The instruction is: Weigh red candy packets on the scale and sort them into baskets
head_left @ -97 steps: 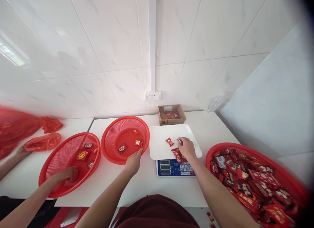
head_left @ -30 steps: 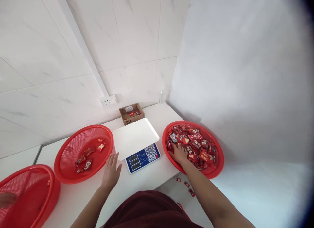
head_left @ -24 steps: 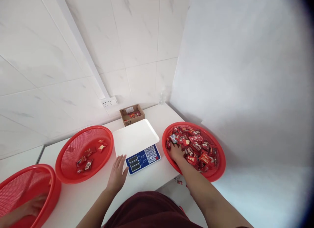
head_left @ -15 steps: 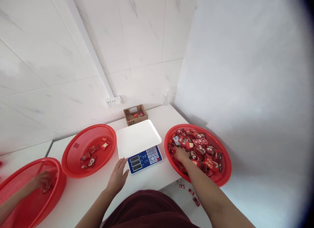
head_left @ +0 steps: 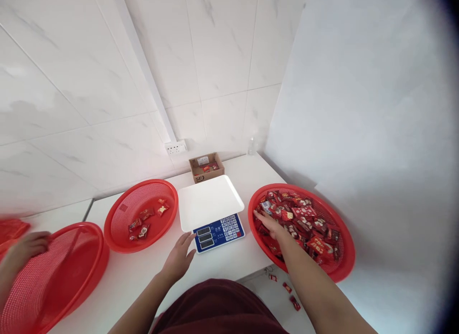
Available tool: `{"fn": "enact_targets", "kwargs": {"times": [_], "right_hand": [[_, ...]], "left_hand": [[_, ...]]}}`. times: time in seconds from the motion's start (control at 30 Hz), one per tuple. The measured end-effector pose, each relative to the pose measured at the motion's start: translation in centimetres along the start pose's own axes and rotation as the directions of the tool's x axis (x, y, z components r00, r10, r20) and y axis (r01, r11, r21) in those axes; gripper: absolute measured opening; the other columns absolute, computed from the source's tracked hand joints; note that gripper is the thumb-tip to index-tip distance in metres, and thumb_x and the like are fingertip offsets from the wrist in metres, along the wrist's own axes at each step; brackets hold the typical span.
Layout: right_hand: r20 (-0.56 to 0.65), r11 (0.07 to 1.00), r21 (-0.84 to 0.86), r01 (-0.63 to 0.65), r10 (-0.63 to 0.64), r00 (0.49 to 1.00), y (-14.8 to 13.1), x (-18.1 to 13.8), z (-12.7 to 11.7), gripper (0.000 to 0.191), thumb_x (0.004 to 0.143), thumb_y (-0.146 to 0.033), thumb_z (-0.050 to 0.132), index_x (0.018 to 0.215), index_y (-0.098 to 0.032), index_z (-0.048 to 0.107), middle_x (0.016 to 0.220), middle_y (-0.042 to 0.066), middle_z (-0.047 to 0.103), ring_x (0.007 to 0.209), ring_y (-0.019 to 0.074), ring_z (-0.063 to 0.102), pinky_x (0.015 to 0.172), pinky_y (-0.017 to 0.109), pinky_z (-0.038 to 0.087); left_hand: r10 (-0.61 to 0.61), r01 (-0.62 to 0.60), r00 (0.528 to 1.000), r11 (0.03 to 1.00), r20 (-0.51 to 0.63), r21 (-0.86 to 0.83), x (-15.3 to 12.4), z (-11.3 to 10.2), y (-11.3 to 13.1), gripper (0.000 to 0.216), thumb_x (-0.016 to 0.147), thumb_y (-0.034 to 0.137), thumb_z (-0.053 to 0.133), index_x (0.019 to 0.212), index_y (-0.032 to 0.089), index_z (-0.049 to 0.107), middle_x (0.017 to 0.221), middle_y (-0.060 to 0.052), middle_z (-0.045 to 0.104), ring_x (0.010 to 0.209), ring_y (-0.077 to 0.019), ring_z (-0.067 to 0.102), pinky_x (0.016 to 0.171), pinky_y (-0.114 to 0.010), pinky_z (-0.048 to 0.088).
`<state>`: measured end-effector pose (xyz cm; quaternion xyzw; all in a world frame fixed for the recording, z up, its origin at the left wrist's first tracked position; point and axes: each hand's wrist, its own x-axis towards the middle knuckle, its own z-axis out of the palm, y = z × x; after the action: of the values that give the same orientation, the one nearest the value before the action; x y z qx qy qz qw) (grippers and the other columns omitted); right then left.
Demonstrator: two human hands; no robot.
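Observation:
My left hand rests with fingers stretched out at the left edge of a digital scale. The scale has a blue keypad panel and a white weighing pan. My right hand lies over the left part of a round red basket, its fingers extended on the wrapped sweets. Nothing shows gripped in it, though its underside is hidden. These sweets are small red packets, heaped across the basket. Left of the scale stands another red basket holding several sweets.
A third red basket stands at lower left, with a co-worker's hand at its rim. Behind the scale sits a cardboard box of packets. A clear glass stands in the corner. Several sweets lie on the floor.
My right hand's fingers, bent in among the sweets before, now lie straighter on top. The co-worker's hand has moved from inside the left basket to its far left rim. The view has shifted slightly.

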<state>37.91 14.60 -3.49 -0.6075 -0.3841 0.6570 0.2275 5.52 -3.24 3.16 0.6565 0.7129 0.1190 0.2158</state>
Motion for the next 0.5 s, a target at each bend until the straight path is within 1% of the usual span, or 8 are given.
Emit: {"fn": "enact_targets", "kwargs": {"times": [0.1,0.27,0.33,0.4,0.5], "right_hand": [[-0.018,0.995,0.096,0.004,-0.002,1.0,-0.5,-0.7,0.6,0.051,0.073,-0.052,0.062,0.116,-0.025,0.052,0.1,0.006,0.068,0.08,0.0169,0.065,0.066,0.031,0.053],[-0.019,0.974,0.227,-0.012,0.016,1.0,-1.5,-1.4,1.2,0.043,0.068,-0.038,0.07,0.106,-0.026,0.054,0.084,0.0,0.068,0.065,0.0144,0.063,0.056,0.028,0.052],[-0.033,0.968,0.251,-0.001,0.01,0.999,-1.5,-1.4,1.3,0.037,0.069,-0.032,0.069,0.103,-0.026,0.055,0.08,0.0,0.067,0.062,0.0142,0.063,0.053,0.026,0.051],[-0.08,0.962,0.272,0.006,0.017,0.997,-1.3,-1.3,1.3,0.033,0.071,-0.026,0.066,0.102,-0.026,0.056,0.079,0.0,0.068,0.061,0.0142,0.063,0.051,0.026,0.051],[-0.138,0.95,0.311,0.014,0.03,0.99,-0.5,-1.3,1.0,0.031,0.075,-0.022,0.06,0.105,-0.026,0.055,0.081,0.0,0.068,0.063,0.0139,0.064,0.053,0.026,0.053]], "left_hand": [[-0.003,0.003,1.0,1.0,0.01,0.003,0.1,-0.3,-0.3,0.045,0.083,0.026,0.043,0.128,0.021,0.048,0.136,-0.009,0.048,0.128,-0.0216,0.042,0.106,-0.041,0.035],[0.007,-0.006,0.999,1.0,0.051,-0.02,0.7,-0.4,0.1,0.045,0.083,0.026,0.043,0.128,0.021,0.048,0.137,-0.009,0.048,0.128,-0.0222,0.041,0.107,-0.042,0.034],[0.014,-0.012,0.998,0.999,0.066,-0.033,0.9,-0.4,0.5,0.046,0.083,0.026,0.043,0.128,0.021,0.048,0.137,-0.009,0.047,0.128,-0.0221,0.041,0.107,-0.042,0.034],[0.029,-0.026,0.997,0.999,0.074,-0.048,1.1,-0.4,0.8,0.045,0.083,0.027,0.044,0.127,0.021,0.049,0.137,-0.009,0.047,0.128,-0.022,0.042,0.107,-0.042,0.034],[0.036,-0.031,0.996,0.998,0.081,-0.057,1.2,-0.5,0.8,0.045,0.083,0.027,0.044,0.127,0.023,0.05,0.137,-0.008,0.048,0.127,-0.0221,0.042,0.106,-0.043,0.035]]}}
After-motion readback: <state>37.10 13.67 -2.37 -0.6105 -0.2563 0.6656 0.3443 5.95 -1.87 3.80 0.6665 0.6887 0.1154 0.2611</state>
